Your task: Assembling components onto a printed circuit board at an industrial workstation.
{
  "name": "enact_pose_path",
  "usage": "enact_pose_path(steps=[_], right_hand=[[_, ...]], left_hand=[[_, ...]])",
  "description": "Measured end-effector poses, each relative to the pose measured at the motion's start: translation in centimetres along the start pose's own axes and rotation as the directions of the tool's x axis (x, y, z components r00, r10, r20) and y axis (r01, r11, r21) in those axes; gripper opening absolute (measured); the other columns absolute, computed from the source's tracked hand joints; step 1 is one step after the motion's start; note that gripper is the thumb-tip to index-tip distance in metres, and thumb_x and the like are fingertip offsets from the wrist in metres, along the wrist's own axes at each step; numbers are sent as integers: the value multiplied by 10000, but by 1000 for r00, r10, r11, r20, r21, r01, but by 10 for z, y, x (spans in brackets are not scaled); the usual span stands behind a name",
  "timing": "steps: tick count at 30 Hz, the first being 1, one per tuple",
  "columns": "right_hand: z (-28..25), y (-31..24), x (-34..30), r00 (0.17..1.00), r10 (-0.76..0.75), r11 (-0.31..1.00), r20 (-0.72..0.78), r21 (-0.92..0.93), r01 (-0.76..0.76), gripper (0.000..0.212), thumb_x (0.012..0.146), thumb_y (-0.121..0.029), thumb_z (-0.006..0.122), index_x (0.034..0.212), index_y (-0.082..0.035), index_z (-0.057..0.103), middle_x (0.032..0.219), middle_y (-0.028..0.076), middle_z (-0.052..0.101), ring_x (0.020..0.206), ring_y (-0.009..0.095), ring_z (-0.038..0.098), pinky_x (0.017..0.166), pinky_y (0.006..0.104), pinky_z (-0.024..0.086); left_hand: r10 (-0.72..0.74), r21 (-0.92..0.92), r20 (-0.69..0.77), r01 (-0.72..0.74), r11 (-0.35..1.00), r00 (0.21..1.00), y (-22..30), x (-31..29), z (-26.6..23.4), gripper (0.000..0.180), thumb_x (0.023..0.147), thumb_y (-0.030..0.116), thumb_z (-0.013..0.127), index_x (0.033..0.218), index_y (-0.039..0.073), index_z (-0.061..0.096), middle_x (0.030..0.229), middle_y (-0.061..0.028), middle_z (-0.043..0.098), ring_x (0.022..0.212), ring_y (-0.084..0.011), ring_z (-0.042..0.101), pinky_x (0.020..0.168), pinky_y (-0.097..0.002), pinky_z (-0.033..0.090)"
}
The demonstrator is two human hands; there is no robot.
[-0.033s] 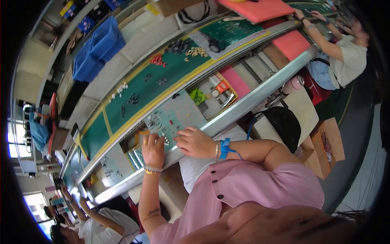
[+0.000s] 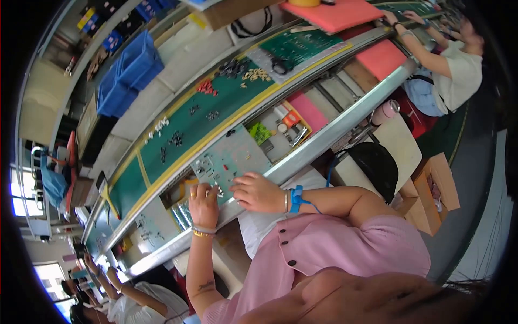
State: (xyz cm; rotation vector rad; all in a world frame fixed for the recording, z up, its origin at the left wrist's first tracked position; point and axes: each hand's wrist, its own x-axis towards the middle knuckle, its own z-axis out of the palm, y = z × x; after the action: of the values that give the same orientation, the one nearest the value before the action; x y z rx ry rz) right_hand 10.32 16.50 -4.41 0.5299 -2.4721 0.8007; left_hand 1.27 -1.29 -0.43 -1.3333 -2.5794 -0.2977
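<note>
A grey-green panel (image 2: 244, 146) lies in front of me, with small loose parts (image 2: 204, 164) scattered over it. At its near left corner is my left hand (image 2: 204, 208), fingers bent and drawn together, tips at the panel. My right hand (image 2: 261, 193) reaches in from the right over the near edge, its fingers curled toward the left hand. Any small thing in either hand's fingertips is too small or hidden to name. Between the hands sit a few tiny whitish parts (image 2: 220, 190). A blue strap (image 2: 296, 198) circles my right wrist.
Behind the panel runs a green belt (image 2: 189, 132) with piles of red (image 2: 207, 88), beige (image 2: 254, 76), black and white parts. An open tray (image 2: 280, 129) of small items adjoins the panel. Blue bins (image 2: 139, 60) stand at the back. Co-workers sit at far right (image 2: 450, 75) and lower left (image 2: 145, 302).
The view has shifted slightly, moving the belt and panel a little in the picture. Both hands keep nearly the same pose at the panel's near edge.
</note>
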Motion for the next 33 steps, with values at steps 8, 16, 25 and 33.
enact_pose_path(steps=[8, 16, 25, 33], right_hand=[[-76, 25, -21, 980, 17, 988, -200, 156, 15, 125, 762, -181, 657, 706, -106, 574, 764, 15, 590, 793, 196, 576, 806, 395, 455], [-249, 173, -5, 761, 420, 887, -495, 47, -459, 431, 777, -210, 639, 1156, -63, 494, 1032, 137, 605, 965, 309, 571, 791, 373, 464], [-362, 422, 61, 467, 393, 713, -792, -59, -699, 749, 710, -324, 690, 1271, 49, 364, 1205, 252, 495, 1122, 360, 487, 939, 387, 397], [-369, 512, 101, 347, 484, 683, -803, 98, -724, 870, 627, -325, 756, 1282, 48, 323, 1193, 242, 498, 1097, 348, 505, 914, 381, 417]], left_hand=[[-261, 54, -159, 273, 961, 952, 2, -8, -19, 156, 777, 164, 611, 854, 41, 667, 912, -116, 575, 879, -309, 506, 758, -408, 424], [-293, 24, 63, 292, 956, 954, 13, 4, -5, 251, 803, 283, 607, 804, 43, 682, 850, -122, 603, 856, -313, 516, 748, -408, 424], [30, -199, 253, 21, 980, 967, 66, 78, 12, 305, 778, 311, 629, 897, 30, 649, 913, -126, 591, 912, -300, 517, 785, -405, 439], [219, -360, 282, -109, 927, 934, 54, 100, 47, 240, 753, 299, 649, 817, 69, 659, 793, -82, 598, 765, -256, 570, 664, -356, 471]])
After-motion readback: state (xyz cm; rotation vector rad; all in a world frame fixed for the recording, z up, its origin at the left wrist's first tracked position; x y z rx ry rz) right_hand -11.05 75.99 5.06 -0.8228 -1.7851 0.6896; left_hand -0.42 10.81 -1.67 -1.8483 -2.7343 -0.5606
